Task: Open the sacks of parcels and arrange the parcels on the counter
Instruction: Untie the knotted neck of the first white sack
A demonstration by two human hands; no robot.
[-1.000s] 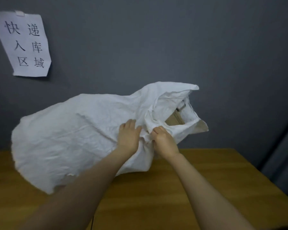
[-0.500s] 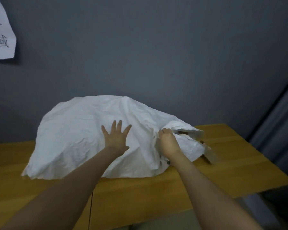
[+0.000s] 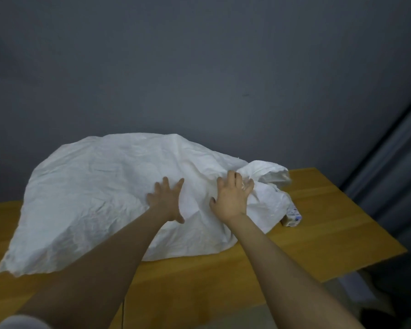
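A large white sack (image 3: 100,193) lies on its side on the wooden counter (image 3: 318,238), its mouth at the right end. My left hand (image 3: 166,200) presses flat on the sack's middle with spread fingers. My right hand (image 3: 233,198) rests on the bunched fabric near the mouth, fingers straight. A small parcel (image 3: 292,216) with a printed label pokes out from under the sack's mouth on the counter. Whatever else the sack holds is hidden.
A grey wall stands right behind the counter. The counter's right edge (image 3: 377,224) drops off toward a grey curtain (image 3: 394,176). Bare wood shows in front of the sack and to its right.
The sack has come down from being lifted to lying on the counter. My right hand has let go of the sack's mouth and now lies flat. A parcel has appeared at the mouth.
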